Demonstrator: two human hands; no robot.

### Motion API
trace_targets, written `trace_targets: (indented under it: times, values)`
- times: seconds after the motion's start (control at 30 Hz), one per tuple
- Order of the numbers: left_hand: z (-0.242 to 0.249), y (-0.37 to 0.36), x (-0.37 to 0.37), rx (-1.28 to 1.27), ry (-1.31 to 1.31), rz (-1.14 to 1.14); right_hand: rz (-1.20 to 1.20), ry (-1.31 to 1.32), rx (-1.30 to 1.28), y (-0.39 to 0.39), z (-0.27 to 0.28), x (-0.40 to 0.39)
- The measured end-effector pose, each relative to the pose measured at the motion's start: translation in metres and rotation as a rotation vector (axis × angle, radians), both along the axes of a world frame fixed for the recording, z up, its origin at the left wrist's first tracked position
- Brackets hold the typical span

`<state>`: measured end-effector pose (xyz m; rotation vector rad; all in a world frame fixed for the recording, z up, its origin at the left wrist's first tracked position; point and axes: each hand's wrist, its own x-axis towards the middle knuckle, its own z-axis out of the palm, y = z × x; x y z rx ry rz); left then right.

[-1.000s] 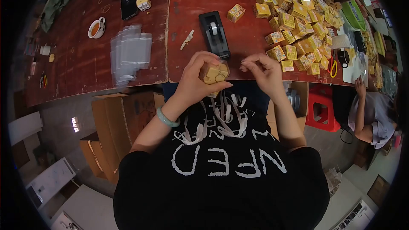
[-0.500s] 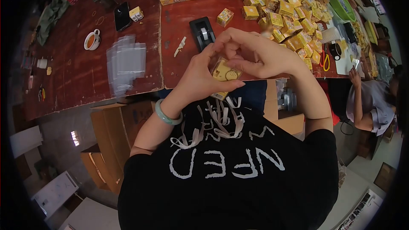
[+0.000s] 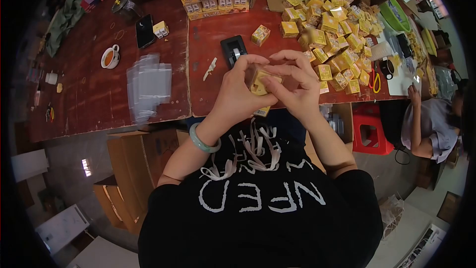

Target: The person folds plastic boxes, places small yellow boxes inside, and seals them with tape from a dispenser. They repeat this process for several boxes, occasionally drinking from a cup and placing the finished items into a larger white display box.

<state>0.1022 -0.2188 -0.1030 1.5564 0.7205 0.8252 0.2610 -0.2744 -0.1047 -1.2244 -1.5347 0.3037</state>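
Between my two hands, just in front of the table edge, is a small yellow box (image 3: 258, 89) with what looks like clear film or plastic over its top. My left hand (image 3: 237, 92) grips its left side, thumb below and fingers over the far edge. On the other side my right hand (image 3: 301, 89) has its thumb pressed on the box's face and its fingers curled above. A black tape dispenser (image 3: 232, 47) stands right behind my left fingers. Farther back lies a single yellow box (image 3: 260, 35).
A big heap of yellow boxes (image 3: 342, 34) covers the right rear of the red table (image 3: 203, 34). Clear plastic sleeves (image 3: 148, 87), a teacup (image 3: 110, 57) and a phone (image 3: 145, 31) lie left. Display cartons (image 3: 218, 0) stand behind. Another person (image 3: 426, 124) sits right, near orange-handled scissors (image 3: 377, 82) and a red stool (image 3: 369, 131).
My right hand has swung down and inward, its thumb now on the box's face. My left hand keeps its hold. The camera view has tilted slightly.
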Motion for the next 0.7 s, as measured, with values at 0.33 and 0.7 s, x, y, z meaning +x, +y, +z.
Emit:
trace_targets:
  times: [0.33, 0.7]
  values:
    - [-0.001, 0.015, -0.018, -0.352, -0.487, -0.485, 0.595, 0.006, -0.194, 0.014, 0.059, 0.034]
    - [-0.018, 0.056, -0.035, -0.682, -0.846, -0.318, 0.789, -0.418, -0.161, 0.162, 0.154, 0.017]
